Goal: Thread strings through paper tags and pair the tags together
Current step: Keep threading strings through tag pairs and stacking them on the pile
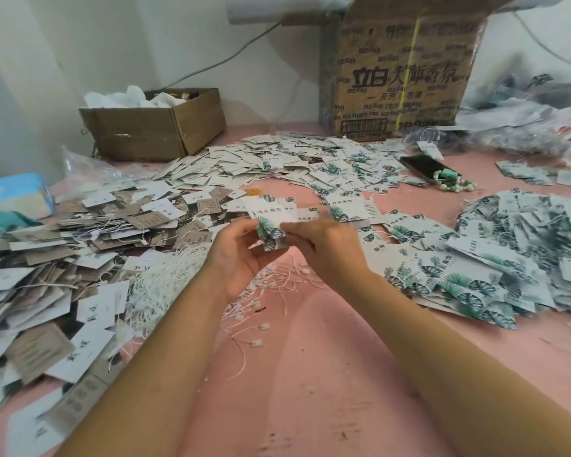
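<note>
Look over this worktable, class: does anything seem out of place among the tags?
A dark phone with a green bead bracelet lies at the edge of the leaf-print tags, far right; neither belongs to tag threading.

A few white tags with green leaves (271, 227) are up in the air, pinched between the left hand (241, 258) and the right hand (323, 245). Many more leaf tags (495, 258) lie in a big messy pile on the right of the pink bench (310, 374). Brown and white tags (80, 245) are heaped on the left. A flat heap of tags (277, 156) lies at the back. A bunch of white strings (159, 285) lies beside the left heap. Loose strings (261, 324) with little white clips are spread out next to it.
</note>
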The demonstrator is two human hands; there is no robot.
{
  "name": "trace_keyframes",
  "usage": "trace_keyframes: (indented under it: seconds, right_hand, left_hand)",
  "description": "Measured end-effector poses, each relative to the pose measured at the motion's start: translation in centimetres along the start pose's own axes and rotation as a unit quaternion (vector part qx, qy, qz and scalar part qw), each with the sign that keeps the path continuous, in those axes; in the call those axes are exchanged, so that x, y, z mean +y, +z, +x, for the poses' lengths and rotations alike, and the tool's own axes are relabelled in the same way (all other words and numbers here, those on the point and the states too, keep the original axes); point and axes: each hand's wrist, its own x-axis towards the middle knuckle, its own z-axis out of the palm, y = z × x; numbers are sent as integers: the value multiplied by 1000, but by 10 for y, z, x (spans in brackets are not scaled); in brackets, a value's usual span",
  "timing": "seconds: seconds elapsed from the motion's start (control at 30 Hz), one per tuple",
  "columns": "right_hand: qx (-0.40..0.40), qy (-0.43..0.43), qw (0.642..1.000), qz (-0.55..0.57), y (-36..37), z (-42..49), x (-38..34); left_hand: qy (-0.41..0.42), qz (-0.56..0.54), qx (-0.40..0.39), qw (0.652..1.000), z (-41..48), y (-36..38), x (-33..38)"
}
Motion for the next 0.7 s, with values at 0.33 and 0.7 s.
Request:
trace_keyframes:
  seconds: [0.33, 0.7]
  right_hand:
    - [-70, -26, 997, 32, -19, -26, -17]
    - [66, 189, 953, 228, -19, -30, -2]
  left_hand:
    - [119, 158, 78, 977, -21, -9, -21]
    - [176, 293, 34, 939, -23, -2, -43]
